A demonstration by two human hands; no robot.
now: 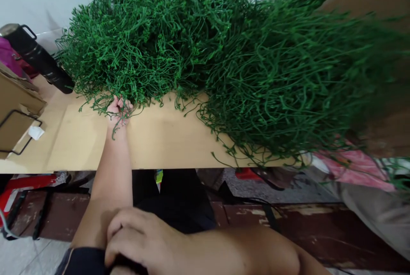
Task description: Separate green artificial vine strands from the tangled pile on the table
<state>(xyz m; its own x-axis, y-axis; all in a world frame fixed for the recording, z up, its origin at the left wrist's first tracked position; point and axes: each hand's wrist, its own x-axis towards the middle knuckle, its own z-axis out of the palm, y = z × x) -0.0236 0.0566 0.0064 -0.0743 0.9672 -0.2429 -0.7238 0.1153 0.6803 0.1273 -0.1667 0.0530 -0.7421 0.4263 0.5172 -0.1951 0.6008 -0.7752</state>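
Note:
A large heap of thin green plant stems with small tufted tips lies along the back of the cardboard-covered surface. My left hand rests palm up at the heap's front edge, its fingers curled. A few loose stems cross its palm and wrist, and some hide parts of the fingers. My right hand is bent over my left arm near the elbow, just above the dark sleeve. Its fingers are curled against the arm, and their tips are partly hidden.
A black bottle leans at the left, behind a cardboard box and a black wire frame with a white scrap. Flat cardboard covers the surface. Another person's trousered leg and pink plastic are at the right.

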